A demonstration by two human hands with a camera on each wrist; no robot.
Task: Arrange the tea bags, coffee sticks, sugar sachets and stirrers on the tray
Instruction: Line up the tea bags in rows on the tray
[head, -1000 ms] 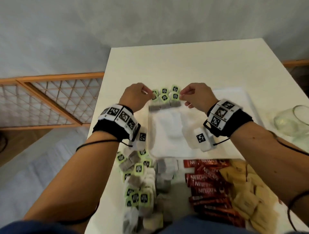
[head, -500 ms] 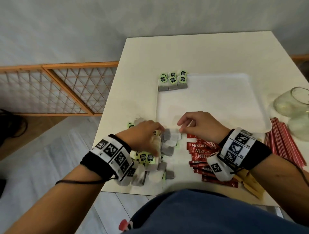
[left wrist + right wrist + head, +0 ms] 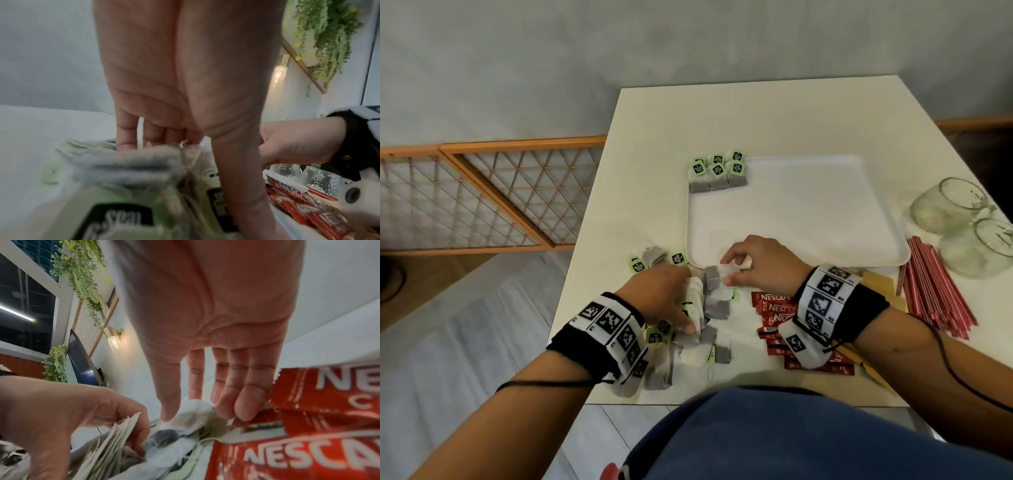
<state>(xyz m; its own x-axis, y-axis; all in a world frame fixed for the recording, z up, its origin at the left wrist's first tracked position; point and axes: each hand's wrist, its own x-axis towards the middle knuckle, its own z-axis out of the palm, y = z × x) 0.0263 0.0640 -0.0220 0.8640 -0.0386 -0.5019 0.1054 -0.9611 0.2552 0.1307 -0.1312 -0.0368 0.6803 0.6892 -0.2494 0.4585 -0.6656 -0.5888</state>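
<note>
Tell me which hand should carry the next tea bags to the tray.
Probably left: the left hand already grips a stack of tea bags; the right hand pinches one tea bag beside the tray.

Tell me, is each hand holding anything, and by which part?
The left hand grips a stack of tea bags by its edges. The right hand pinches one tea bag at its top.

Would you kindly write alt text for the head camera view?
Both hands work a loose pile of tea bags at the table's near edge: the left hand grips a stack, the right hand pinches one bag. Six tea bags sit in the white tray's far-left corner.
</note>
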